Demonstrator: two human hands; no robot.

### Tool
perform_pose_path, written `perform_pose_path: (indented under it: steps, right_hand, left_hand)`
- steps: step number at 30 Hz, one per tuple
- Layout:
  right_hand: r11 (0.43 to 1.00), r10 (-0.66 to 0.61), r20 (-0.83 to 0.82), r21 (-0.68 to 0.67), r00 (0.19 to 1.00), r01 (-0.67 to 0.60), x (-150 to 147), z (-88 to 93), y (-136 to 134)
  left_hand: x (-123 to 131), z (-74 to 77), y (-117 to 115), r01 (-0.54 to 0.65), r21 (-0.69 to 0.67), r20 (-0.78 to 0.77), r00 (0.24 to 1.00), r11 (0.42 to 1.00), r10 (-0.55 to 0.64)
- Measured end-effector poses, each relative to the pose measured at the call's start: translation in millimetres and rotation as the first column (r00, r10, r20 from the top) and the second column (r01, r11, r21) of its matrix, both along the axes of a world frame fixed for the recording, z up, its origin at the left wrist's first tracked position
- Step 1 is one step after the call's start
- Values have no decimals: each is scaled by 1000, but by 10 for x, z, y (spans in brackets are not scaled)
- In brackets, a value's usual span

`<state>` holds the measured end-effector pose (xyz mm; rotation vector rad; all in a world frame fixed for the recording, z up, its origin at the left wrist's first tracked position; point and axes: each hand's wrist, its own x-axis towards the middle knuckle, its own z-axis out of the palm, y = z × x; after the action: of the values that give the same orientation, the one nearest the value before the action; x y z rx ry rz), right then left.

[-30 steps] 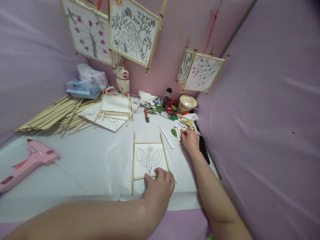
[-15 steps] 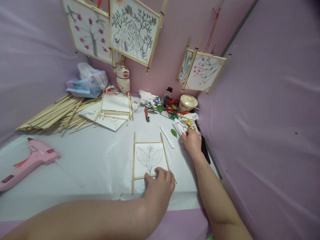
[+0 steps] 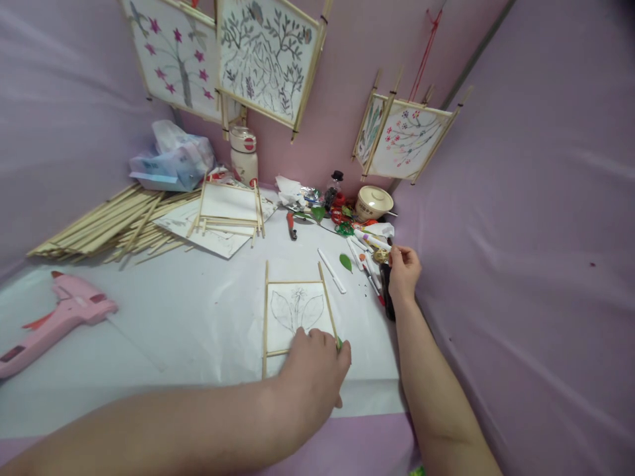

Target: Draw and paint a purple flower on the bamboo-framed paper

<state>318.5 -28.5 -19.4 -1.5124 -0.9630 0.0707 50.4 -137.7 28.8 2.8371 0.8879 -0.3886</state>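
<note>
A small framed drawing [image 3: 278, 330] of two leaves and a flower, edged with thin wooden sticks, lies on the white-covered table. My left hand [image 3: 315, 363] bends over its lower right corner, and most of its fingertips are hidden. A bit of green leaf [image 3: 340, 344] peeks out beside those fingers. Over at the right, my right hand [image 3: 405, 268] pinches a white marker with a purple band [image 3: 374, 240]. Beneath and beside it lie more white markers [image 3: 354, 254], a red-tipped pen [image 3: 374, 285] and a dark flat object [image 3: 387, 291].
A pink glue gun [image 3: 74, 311] lies left. Wooden sticks [image 3: 94, 225], a blank framed sheet [image 3: 229, 201], a tissue pack [image 3: 173, 162] and a bottle [image 3: 244, 155] stand behind. A red-handled cutter [image 3: 291, 225], white pen [image 3: 331, 270], leaf [image 3: 346, 262] and lidded bowl [image 3: 374, 203] are also there.
My right hand has lifted away to the right from the marker pile, with a marker now in its fingers. My left hand has turned over the frame's lower right corner.
</note>
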Motion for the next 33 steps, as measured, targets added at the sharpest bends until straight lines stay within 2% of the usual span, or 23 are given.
perform_pose_path:
  steps: [3, 5, 8, 11, 13, 15, 18, 21, 25, 29, 33]
  right_hand:
    - [998, 60, 36, -36, 998, -59, -96, 3, -35]
    - [990, 114, 134, -94, 984, -102, -201, 3, -63]
    - [945, 231, 397, -311, 888, -107, -351, 6, -97]
    - [868, 317, 545, -496, 776, -6, -401, 35, -115]
    - [862, 279, 620, -498, 733, 93, -366, 67, -124]
    - [863, 182, 687, -454, 704, 220, -297, 93, -136]
    - [791, 123, 735, -478, 667, 381, -192, 88, -148]
    - [722, 184, 690, -578, 700, 380, -126, 30, -138]
    - [694, 179, 616, -631, 767, 345, -76, -39, -111]
    - [707, 136, 562, -632, 816, 317, -58, -64, -109]
    - [764, 118, 496, -598, 861, 240, -61, -85, -103]
  left_hand:
    - [-12, 49, 81, -5, 15, 40, 999, 1000, 5]
    - [-14, 61, 125, -22, 30, 38, 999, 999, 21]
    - [-7, 45, 139, -29, 27, 11, 1000, 999, 28]
    - [8, -3, 98, -4, 7, -13, 1000, 1000, 4]
    - [20, -42, 64, 0, 17, -17, 1000, 1000, 1]
    - [30, -80, 40, -8, 30, -15, 1000, 1000, 9]
    - [37, -125, 27, -15, 27, -14, 1000, 1000, 16]
    - [32, -155, 22, -11, 38, -6, 1000, 999, 12]
    - [30, -194, 7, -12, 49, -2, 1000, 999, 12]
    - [37, -222, -7, -16, 53, 2, 1000, 998, 16]
    - [43, -222, -9, -19, 53, 1, 1000, 998, 19]
